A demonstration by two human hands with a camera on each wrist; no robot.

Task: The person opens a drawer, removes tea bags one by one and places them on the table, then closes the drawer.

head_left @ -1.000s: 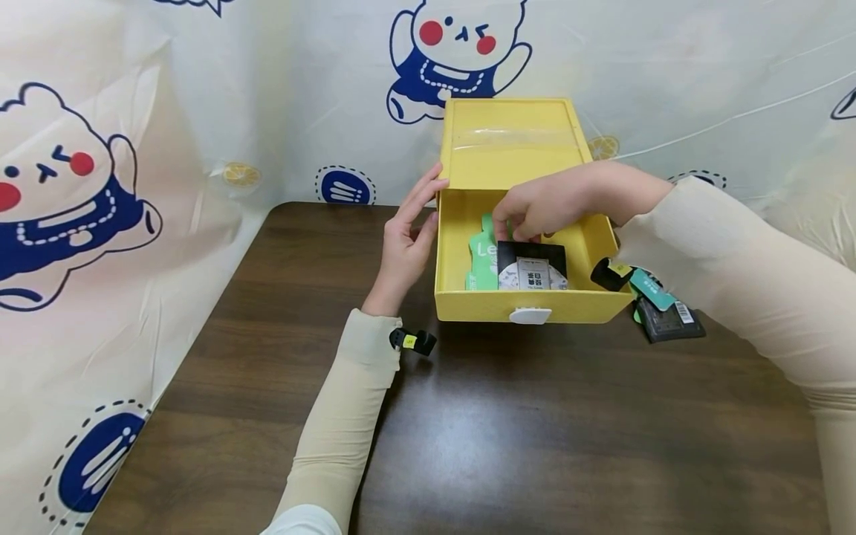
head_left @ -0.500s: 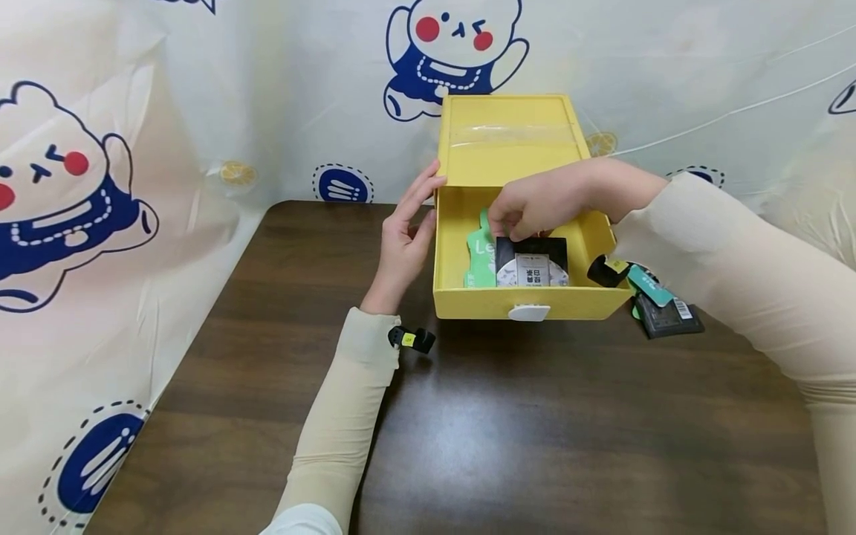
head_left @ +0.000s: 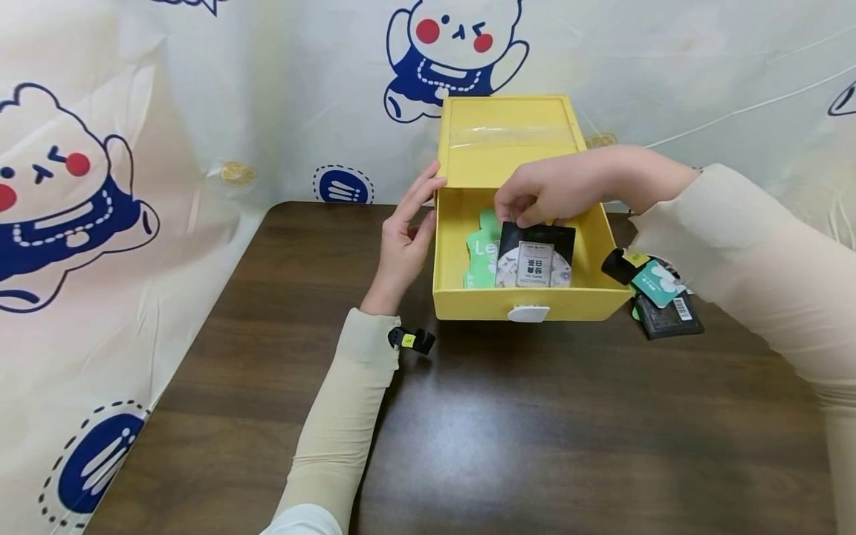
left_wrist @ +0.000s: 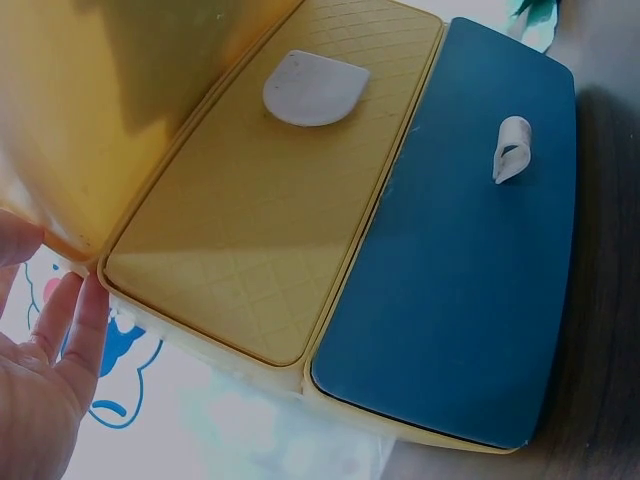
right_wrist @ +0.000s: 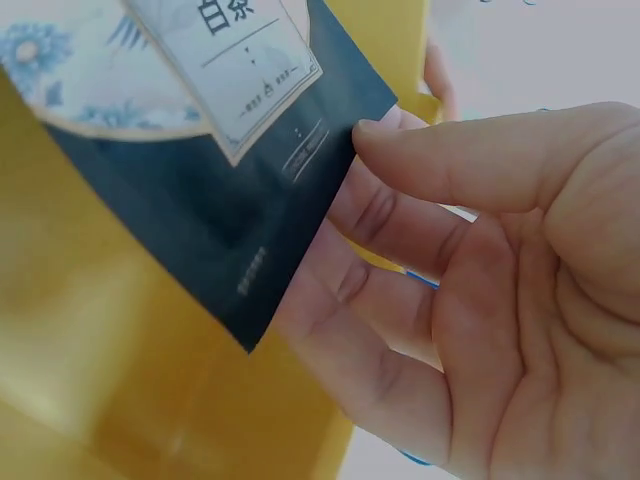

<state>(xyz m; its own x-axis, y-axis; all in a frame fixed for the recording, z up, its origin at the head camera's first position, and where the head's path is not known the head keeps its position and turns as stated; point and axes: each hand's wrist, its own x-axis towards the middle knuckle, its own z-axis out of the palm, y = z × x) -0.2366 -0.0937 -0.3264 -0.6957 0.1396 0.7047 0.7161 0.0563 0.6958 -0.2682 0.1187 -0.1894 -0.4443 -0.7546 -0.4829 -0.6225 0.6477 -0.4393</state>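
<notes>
My right hand [head_left: 551, 189] pinches the top edge of a black tea sachet [head_left: 535, 256] with a white label. In the right wrist view the thumb lies on the front of that tea sachet [right_wrist: 215, 200] and the fingers are behind it. A green sachet [head_left: 483, 256] with white letters stands beside it in the pulled-out yellow drawer [head_left: 468, 305]. My left hand [head_left: 404, 249] rests at the left side of the yellow drawer box [head_left: 511, 141], its fingers fairly straight. In the left wrist view the left fingertips [left_wrist: 90, 290] touch the box's corner.
On the wooden table [head_left: 428, 446], right of the drawer, several packets lie piled, among them a teal packet [head_left: 658, 284] and a black packet [head_left: 669, 318]. Below the yellow drawer sits a blue drawer front [left_wrist: 450, 250]. A printed sheet [head_left: 301, 74] hangs behind.
My right hand has moved slightly up and right, and the black tea sachet has risen a little with it. More of the teal packet shows beside the drawer. The left hand stays put.
</notes>
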